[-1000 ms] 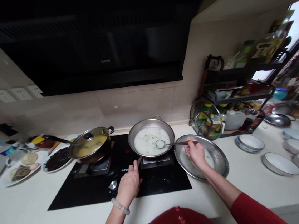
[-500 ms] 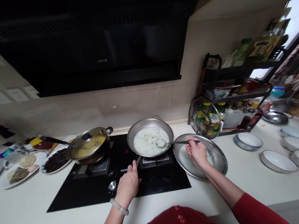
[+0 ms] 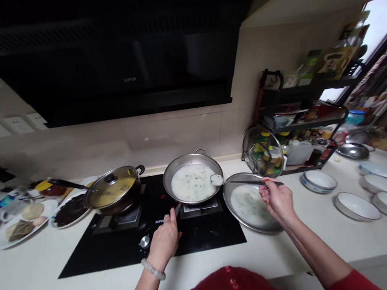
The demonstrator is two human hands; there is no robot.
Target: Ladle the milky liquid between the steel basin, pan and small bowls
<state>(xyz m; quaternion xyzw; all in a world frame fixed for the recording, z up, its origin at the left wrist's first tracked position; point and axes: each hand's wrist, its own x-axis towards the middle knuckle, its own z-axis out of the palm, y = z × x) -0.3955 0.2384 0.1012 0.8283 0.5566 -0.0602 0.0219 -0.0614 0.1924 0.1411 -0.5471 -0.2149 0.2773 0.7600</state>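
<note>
A right hand (image 3: 278,200) is closing its fingers firmly around the dark handle of a ladle (image 3: 245,183), whose round bowl is hanging at the right side of an open steel pan (image 3: 167,180) of white, green-flecked soup (image 3: 192,182). The left hand (image 3: 165,239) is reaching over the black stove (image 3: 207,236) just in front of that pan, its fingers pointing forward; whether it is gripping anything underneath cannot be told. Below the right hand, a steel basin (image 3: 227,201) is holding more of the pale liquid. To the left, a pan with a glass lid (image 3: 114,187) is sitting over the other burner, while white bowls (image 3: 357,207) are standing on the counter at right.
</note>
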